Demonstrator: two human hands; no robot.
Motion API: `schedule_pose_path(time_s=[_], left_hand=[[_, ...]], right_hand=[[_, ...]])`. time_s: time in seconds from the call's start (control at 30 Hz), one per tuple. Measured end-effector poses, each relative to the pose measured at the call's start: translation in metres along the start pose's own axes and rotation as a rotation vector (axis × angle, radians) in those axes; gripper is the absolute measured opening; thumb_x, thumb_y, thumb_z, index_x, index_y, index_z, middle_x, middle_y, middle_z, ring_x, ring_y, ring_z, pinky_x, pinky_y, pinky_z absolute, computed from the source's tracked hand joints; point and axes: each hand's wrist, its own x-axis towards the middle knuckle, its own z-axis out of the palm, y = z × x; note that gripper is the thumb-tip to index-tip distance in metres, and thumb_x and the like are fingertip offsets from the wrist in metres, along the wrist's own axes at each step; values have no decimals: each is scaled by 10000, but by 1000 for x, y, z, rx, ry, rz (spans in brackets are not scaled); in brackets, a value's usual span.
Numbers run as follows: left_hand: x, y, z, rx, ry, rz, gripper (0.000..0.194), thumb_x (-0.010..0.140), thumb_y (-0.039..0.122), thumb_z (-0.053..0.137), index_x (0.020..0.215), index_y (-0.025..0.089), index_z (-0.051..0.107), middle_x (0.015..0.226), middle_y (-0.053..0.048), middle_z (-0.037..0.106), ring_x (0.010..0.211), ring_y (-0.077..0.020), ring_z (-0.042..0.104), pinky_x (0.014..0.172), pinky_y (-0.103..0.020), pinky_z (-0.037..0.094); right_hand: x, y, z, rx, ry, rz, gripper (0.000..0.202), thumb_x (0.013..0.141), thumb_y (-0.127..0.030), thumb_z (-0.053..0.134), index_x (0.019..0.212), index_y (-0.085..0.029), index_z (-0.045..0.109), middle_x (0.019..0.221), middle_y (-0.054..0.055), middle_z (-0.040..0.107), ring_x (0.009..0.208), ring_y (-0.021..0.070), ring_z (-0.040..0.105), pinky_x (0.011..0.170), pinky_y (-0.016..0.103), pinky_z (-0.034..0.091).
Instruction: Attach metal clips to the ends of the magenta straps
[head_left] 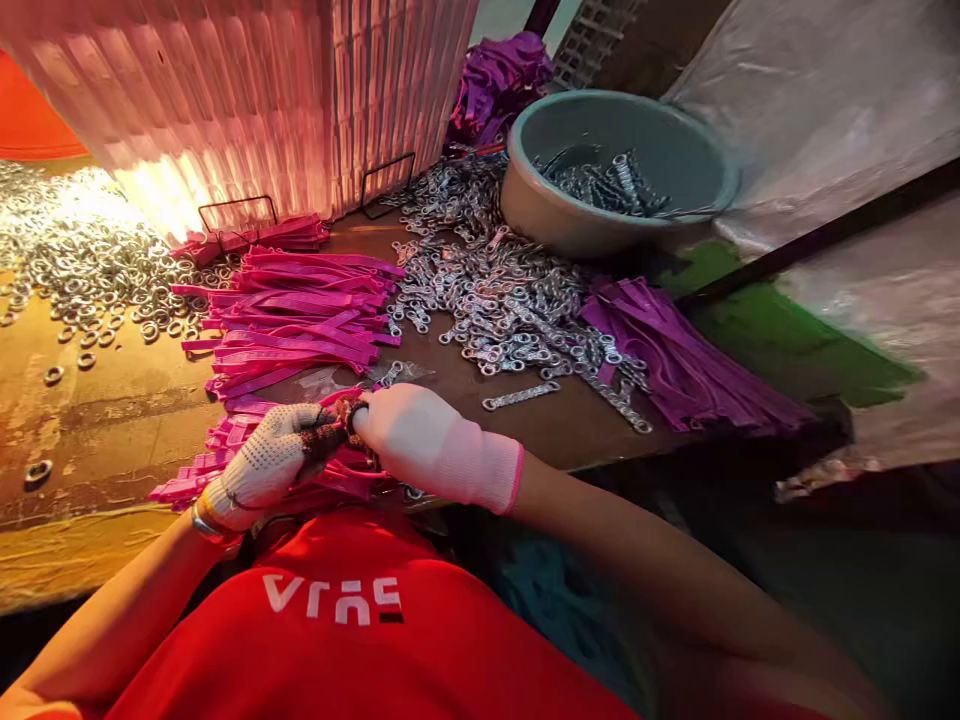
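Observation:
My left hand (277, 450), in a white dotted glove with dark, worn fingertips, is closed in a pinch. Its fingers meet those of my right hand (412, 435), which wears a white glove with a pink cuff and is also closed. What they grip between them is small and mostly hidden by the fingers; a bit of pink shows there. Beneath and beside both hands lie pink straps (202, 478), with a larger bundle of pink straps (307, 310) just beyond. A lone metal link strip (521, 396) rests on the table right of my right hand.
Loose metal rings (112, 260) spread over the left of the table (112, 420). A heap of metal link pieces (495, 290) lies centre right, before a grey basin (622, 190) holding more metal pieces. Purple straps (675, 350) hang toward the right edge. A translucent corrugated panel (262, 100) stands behind.

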Motion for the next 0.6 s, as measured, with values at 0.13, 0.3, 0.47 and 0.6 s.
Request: schedule_pose_path(time_s=[0.13,0.3,0.47,0.6], left_hand=[[-4,6,3,-61,4,4,330,792,418,698,677,138,566,548,43,424,477,-52,314,443,-184,223],[0,18,3,-10,4,96,295,826,377,642,662,142,573,528,35,428,473,-62,328,443,-192,236],[10,22,-1,-21,45,146,235,840,345,627,724,141,607,538,40,425,473,-57,307,452,-187,223],[13,31,-10,87,108,167,239,815,350,657,710,140,611,559,27,462,495,-73,353,461,-192,242]], right_hand=[[-2,-1,-7,-48,-43,-39,257,938,-79,370,953,-116,624,855,144,682,731,237,633,577,306,329],[4,0,-10,-145,-59,-49,329,946,-74,303,979,-96,630,845,173,670,729,255,642,553,298,331],[12,8,-13,-172,-25,-45,310,952,-108,322,967,-91,631,831,179,678,749,269,651,564,301,340],[15,15,-20,-171,66,-21,265,953,-130,361,962,-105,624,819,157,690,734,252,651,569,303,322]])
